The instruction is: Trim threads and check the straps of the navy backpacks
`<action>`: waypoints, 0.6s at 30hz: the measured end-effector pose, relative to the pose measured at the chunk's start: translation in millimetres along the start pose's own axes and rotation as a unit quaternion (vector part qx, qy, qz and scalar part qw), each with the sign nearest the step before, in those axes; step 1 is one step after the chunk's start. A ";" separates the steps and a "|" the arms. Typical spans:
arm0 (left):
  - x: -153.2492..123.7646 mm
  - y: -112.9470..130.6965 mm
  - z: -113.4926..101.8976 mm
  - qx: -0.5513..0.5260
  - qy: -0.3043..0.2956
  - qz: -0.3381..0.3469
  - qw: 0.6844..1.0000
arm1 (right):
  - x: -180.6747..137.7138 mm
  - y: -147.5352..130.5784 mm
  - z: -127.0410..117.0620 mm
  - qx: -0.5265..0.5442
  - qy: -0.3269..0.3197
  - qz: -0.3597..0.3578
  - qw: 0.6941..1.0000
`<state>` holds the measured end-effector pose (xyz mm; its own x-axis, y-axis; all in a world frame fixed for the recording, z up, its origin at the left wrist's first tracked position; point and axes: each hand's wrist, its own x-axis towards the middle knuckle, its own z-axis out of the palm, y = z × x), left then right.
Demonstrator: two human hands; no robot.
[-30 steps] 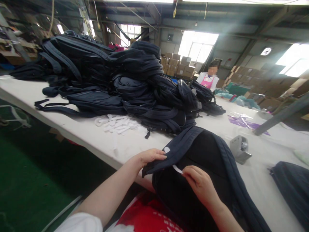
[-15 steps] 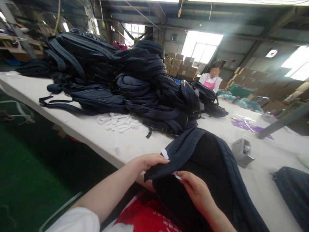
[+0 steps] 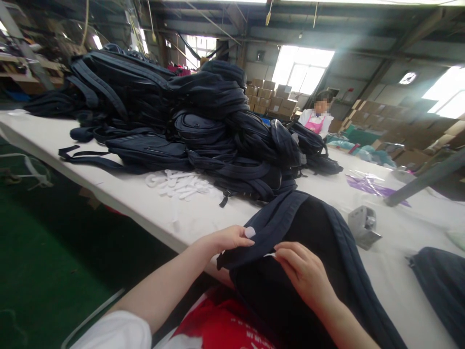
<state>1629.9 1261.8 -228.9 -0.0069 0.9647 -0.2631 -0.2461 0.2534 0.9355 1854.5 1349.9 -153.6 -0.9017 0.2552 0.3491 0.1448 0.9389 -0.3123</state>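
Observation:
A dark navy backpack [image 3: 312,232] lies over the near table edge and my lap, its black back panel and shoulder straps facing up. My left hand [image 3: 234,238] is closed on one padded shoulder strap [image 3: 269,232], near its lower end. A rounded white tag end [image 3: 250,232] shows on the strap beside my left thumb. On the strap's other side, my right hand [image 3: 305,274] pinches a thin white strip [image 3: 269,255] between thumb and fingers. Whether both white pieces belong to one tag is hidden by the strap.
Several dark backpacks [image 3: 203,131] are heaped across the white table [image 3: 138,203]. White paper tags [image 3: 181,184] lie piled before them. A grey metal device [image 3: 364,227], purple plastic [image 3: 376,189] and another dark bag [image 3: 441,286] are at right. A co-worker [image 3: 315,121] stands beyond the heap.
My right hand has moved slightly up and right, the white strip still in its fingers. The white end by my left thumb looks shorter and rounder. My left hand has barely moved.

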 end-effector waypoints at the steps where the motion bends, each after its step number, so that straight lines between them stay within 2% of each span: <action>1: 0.0 1.2 4.4 0.018 0.001 0.016 1.000 | 11.8 0.7 0.7 -0.013 -0.002 -0.006 1.000; 5: 5.7 -6.3 14.7 0.092 0.036 0.060 0.993 | 54.5 11.9 20.8 0.007 -0.050 -0.001 0.999; 9: 12.4 -18.8 10.3 0.145 0.191 0.056 0.969 | 70.7 25.7 52.2 0.092 -0.056 0.046 0.993; 11: 14.0 -18.8 8.2 0.181 0.236 0.059 0.953 | 70.7 30.3 63.6 0.125 -0.049 0.063 0.989; 16: 17.5 -6.7 15.5 0.334 0.247 0.152 0.897 | 65.0 38.5 72.5 0.186 -0.012 0.097 0.978; 18: 19.7 -5.7 20.4 0.337 0.249 0.175 0.891 | 63.1 41.9 71.2 0.198 0.019 0.119 0.973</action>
<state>1651.0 1280.8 -234.6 -0.4394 0.8845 0.1569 0.4916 0.0905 0.8661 1774.7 1388.9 -207.6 -0.8446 0.4702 0.2559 0.1719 0.6909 -0.7022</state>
